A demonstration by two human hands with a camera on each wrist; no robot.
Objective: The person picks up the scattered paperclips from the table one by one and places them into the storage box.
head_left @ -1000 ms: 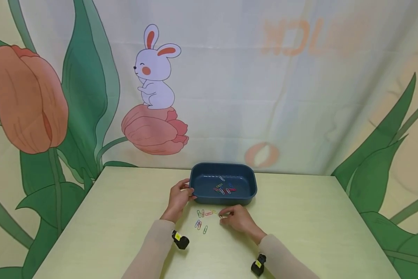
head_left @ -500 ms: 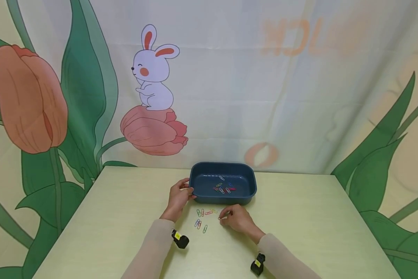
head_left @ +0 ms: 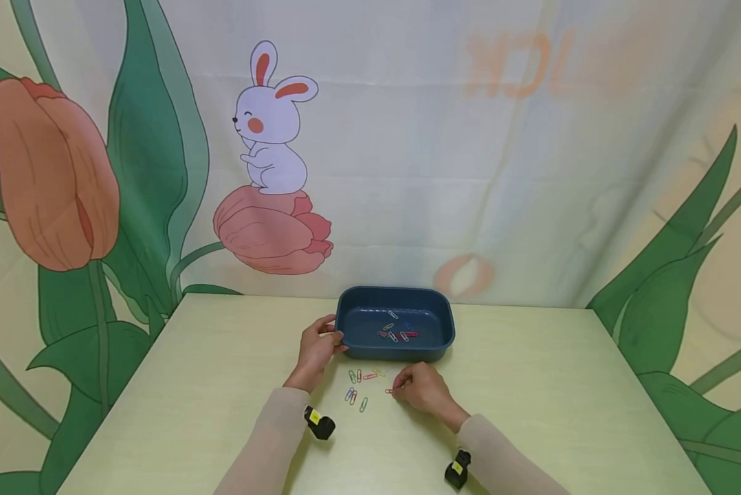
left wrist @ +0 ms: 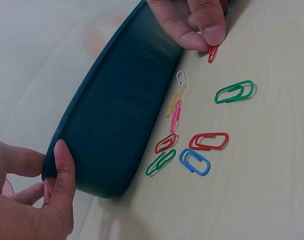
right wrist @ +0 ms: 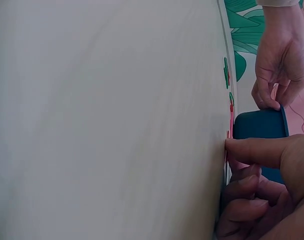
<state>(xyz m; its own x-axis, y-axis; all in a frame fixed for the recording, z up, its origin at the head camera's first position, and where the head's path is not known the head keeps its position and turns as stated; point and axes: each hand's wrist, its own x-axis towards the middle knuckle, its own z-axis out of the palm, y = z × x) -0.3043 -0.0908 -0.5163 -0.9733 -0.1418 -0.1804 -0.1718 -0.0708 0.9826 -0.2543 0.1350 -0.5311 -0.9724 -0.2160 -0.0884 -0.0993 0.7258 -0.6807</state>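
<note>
My left hand [head_left: 316, 352] grips the left end of a dark blue plastic bin [head_left: 395, 353], thumb on the outside of its wall and fingers at the rim. In front of the bin, my right hand [head_left: 426, 390] pinches a red paper clip [left wrist: 212, 56] between thumb and finger, low over the table. One end of that clip sticks out past the fingertips; the rest is hidden. Nearby lie a white paper clip [left wrist: 181, 77], a yellow one and a pink one, close along the bin's front wall.
More paper clips lie on the pale table [head_left: 562, 385], among them a blue clip [left wrist: 195, 162] touching a red clip [left wrist: 209, 141], and a separate green clip [left wrist: 234, 92]. Inside the bin are several coloured clips. A printed curtain [head_left: 395, 172] hangs behind the table.
My right hand has shifted slightly toward me and its fingertips have drawn together on the red paper clip, which shows more plainly. The left hand has kept its grip on the bin.
</note>
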